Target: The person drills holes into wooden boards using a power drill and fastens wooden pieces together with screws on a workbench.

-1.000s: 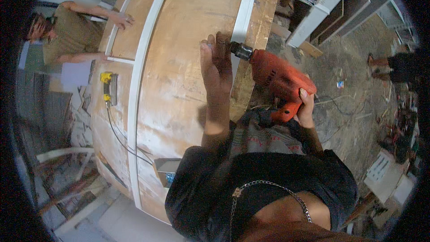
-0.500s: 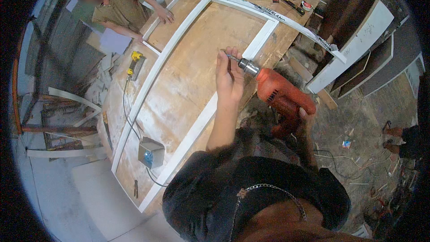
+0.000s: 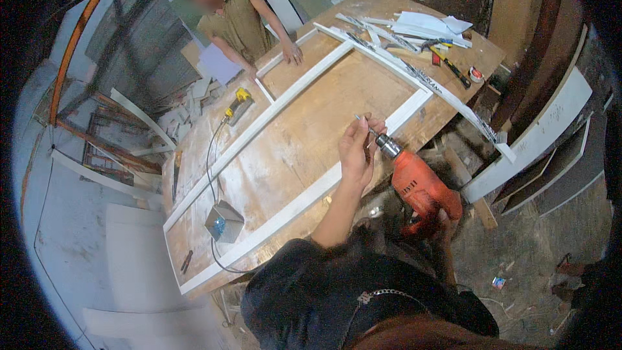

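An orange-red power drill (image 3: 418, 181) points up and to the left, with its metal chuck (image 3: 389, 146) near my left hand. My right hand (image 3: 446, 223) is wrapped around its handle, mostly hidden behind the drill body. My left hand (image 3: 356, 152) is closed in a pinch at the front end of the drill bit (image 3: 372, 132). A tiny pale-blue tip shows above those fingertips; what it belongs to I cannot make out. Beneath both hands lies a white frame (image 3: 298, 202) with crossbars, flat on a wooden table (image 3: 324, 107).
Across the table a person's hand (image 3: 293, 54) rests by the frame. A yellow-ended corded tool (image 3: 238, 105), an open metal box (image 3: 224, 221) with small blue pieces, and pliers (image 3: 186, 262) lie leftward. A hammer (image 3: 455, 68) and white strips lie far right. Boards (image 3: 538, 133) lean at right.
The view has shifted, so the table sits lower and farther right. My left fingers have closed in around the bit's end, where they were more spread. The right hand still grips the drill.
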{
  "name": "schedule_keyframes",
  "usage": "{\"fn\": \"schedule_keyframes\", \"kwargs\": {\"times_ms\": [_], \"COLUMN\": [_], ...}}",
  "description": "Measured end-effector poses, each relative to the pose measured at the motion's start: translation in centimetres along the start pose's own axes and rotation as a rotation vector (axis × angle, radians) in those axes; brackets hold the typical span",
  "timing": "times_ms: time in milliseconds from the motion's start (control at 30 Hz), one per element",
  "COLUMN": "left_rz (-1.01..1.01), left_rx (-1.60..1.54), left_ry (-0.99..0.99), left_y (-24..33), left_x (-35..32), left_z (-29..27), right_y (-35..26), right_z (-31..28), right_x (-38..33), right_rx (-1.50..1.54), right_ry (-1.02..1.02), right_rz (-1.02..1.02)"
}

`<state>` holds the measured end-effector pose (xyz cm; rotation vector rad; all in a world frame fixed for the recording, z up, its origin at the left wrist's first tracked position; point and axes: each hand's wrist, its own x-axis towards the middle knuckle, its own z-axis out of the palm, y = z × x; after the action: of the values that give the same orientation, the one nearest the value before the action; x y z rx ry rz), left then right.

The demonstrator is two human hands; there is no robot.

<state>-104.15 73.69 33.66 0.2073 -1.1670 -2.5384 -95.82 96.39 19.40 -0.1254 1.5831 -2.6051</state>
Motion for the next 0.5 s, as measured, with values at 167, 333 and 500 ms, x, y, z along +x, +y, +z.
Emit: {"fn": "schedule_keyframes", "kwargs": {"times_ms": [167,333,500], "left_rz": [-0.03,-0.03,-0.095], "left_rx": [0.002,-0.031,-0.273], "left_ry": [0.015,-0.007,0.079], "left_y": [0.9,1.1,-0.7], "left_x": [0.0,-0.3,-1.0], "left_z": [0.1,0.3,0.8], "right_y": [-2.4,-0.3,1.5], "right_z": [3.7,2.5,1.3], "right_x": [0.2,-0.6,-1.0], "right_rx": [-0.31,-0.333,-0.442], "right_ry": [0.112,0.097,0.118], "right_rz": [-0.244,-0.172,-0.139]}}
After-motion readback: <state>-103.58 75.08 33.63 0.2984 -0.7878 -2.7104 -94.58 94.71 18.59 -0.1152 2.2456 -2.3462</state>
